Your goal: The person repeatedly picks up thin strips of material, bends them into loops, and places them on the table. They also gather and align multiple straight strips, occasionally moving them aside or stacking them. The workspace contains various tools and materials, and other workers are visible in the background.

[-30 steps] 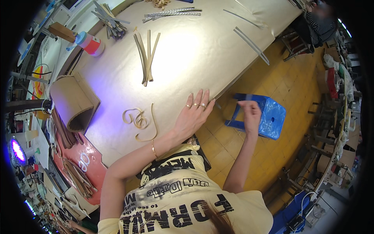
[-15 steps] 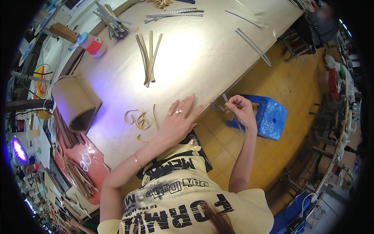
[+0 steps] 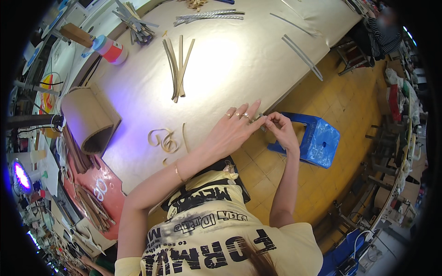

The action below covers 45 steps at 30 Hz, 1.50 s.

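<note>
My left hand (image 3: 232, 131), wearing rings and a bracelet, reaches over the table's near edge with its fingers stretched out and apart. Its thumb side meets the fingertips of my right hand (image 3: 283, 133). My right hand is closed in a pinch just off the table edge. A narrow grey strip (image 3: 260, 119) shows between the two hands; most of it is hidden by the fingers. Left of my left hand, curled thin tan strips (image 3: 169, 144) lie on the table (image 3: 138, 87). Farther off, several long brown strips (image 3: 181, 69) lie fanned out.
A blue plastic stool (image 3: 322, 142) stands on the floor at right. Grey strips (image 3: 304, 57) lie near the table's far right edge, silvery braided strips (image 3: 209, 17) at the back. At left are a cardboard roll (image 3: 90, 117), a capped bottle (image 3: 110, 49) and a strip bundle (image 3: 136, 27).
My left hand has moved right along the table edge until it meets my right hand. My right hand has shifted slightly left, and the strip it pinched is now mostly hidden.
</note>
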{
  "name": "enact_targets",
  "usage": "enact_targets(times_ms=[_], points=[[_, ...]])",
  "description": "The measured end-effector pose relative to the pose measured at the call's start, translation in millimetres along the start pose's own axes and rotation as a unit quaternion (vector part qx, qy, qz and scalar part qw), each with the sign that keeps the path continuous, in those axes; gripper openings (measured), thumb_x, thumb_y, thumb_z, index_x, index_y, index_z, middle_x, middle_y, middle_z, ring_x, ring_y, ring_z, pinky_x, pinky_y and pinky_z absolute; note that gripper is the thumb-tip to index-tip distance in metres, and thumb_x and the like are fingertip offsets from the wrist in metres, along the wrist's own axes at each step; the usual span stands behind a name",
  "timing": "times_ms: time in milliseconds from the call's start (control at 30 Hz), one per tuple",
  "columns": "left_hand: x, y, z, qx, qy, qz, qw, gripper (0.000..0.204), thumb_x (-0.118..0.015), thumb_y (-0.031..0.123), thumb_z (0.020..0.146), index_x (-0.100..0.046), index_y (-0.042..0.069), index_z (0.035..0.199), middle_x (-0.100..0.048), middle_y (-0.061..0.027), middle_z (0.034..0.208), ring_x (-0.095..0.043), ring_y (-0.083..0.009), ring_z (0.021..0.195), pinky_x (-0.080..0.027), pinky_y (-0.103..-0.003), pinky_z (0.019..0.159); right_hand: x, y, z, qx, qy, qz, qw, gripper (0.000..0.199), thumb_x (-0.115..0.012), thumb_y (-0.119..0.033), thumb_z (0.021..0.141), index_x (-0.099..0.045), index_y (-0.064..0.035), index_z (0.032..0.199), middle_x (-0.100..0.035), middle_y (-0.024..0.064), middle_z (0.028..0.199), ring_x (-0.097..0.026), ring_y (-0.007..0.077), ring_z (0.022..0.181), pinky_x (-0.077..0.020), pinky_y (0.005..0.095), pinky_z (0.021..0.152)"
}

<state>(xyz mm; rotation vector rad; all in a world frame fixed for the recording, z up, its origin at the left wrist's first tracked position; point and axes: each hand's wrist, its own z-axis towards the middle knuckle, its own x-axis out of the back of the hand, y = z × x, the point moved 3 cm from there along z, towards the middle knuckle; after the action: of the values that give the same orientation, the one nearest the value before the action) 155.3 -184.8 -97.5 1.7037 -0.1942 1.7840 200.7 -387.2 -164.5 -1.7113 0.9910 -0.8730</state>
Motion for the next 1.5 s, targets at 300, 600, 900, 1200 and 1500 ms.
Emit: enact_targets(times_ms=[300, 600, 900, 1200, 1500], points=[[-14.8, 5.0, 14.5, 0.022, -0.025, 0.098, 0.995, 0.048, -0.058, 0.01, 0.083, -0.056, 0.004, 0.13, -0.031, -0.0197, 0.154, -0.047, -0.0351, 0.129, -0.044, -0.045, 0.098, 2.3, 16.0, 8.2, -0.005, 0.037, -0.052, 0.998, 0.018, -0.069, -0.018, 0.091, -0.062, -0.0011, 0.09, -0.062, 0.0001, 0.077, -0.058, 0.0087, 0.071, -0.0459, 0.0243, 0.065], [18.0, -19.6, -0.9, 0.128, 0.097, -0.166, 0.973, 0.056, -0.053, 0.006, 0.088, -0.041, 0.006, 0.143, -0.026, -0.025, 0.154, -0.043, -0.0382, 0.132, -0.027, -0.054, 0.113, 32.0, 2.3, -20.9, 0.063, 0.38, -0.392, 0.835, 0.026, -0.071, -0.017, 0.087, -0.066, -0.0011, 0.107, -0.066, 0.0164, 0.104, -0.063, 0.0301, 0.094, -0.0491, 0.0376, 0.084], [59.1, -44.7, -136.0, 0.321, 0.248, -0.216, 0.888, 0.045, -0.062, 0.009, 0.088, -0.056, 0.01, 0.133, -0.036, -0.019, 0.15, -0.046, -0.0358, 0.13, -0.034, -0.047, 0.109, -122.0, -127.4, 50.3, 0.317, 0.072, -0.408, 0.853, 0.023, -0.065, -0.011, 0.088, -0.067, -0.0088, 0.111, -0.061, 0.0136, 0.114, -0.059, 0.0306, 0.102, -0.047, 0.0428, 0.088], [86.4, -60.8, -200.2, 0.424, 0.32, -0.225, 0.817, 0.037, -0.062, 0.013, 0.091, -0.06, 0.009, 0.127, -0.042, -0.0177, 0.147, -0.047, -0.0375, 0.129, -0.037, -0.047, 0.107, -181.5, -154.3, 139.3, 0.349, -0.111, -0.577, 0.73, 0.023, -0.065, -0.017, 0.087, -0.066, -0.0121, 0.109, -0.06, 0.008, 0.116, -0.054, 0.0262, 0.11, -0.0436, 0.0403, 0.09], [110.7, -82.3, -193.7, 0.367, 0.357, -0.289, 0.809, 0.033, -0.063, 0.008, 0.091, -0.062, 0.005, 0.124, -0.057, -0.0168, 0.131, -0.057, -0.0337, 0.119, -0.045, -0.041, 0.101, -182.4, -183.5, 112.9, 0.314, -0.21, -0.554, 0.742, 0.012, -0.056, -0.017, 0.095, -0.06, -0.0062, 0.097, -0.065, 0.0089, 0.099, -0.06, 0.0281, 0.098, -0.044, 0.0402, 0.09]])
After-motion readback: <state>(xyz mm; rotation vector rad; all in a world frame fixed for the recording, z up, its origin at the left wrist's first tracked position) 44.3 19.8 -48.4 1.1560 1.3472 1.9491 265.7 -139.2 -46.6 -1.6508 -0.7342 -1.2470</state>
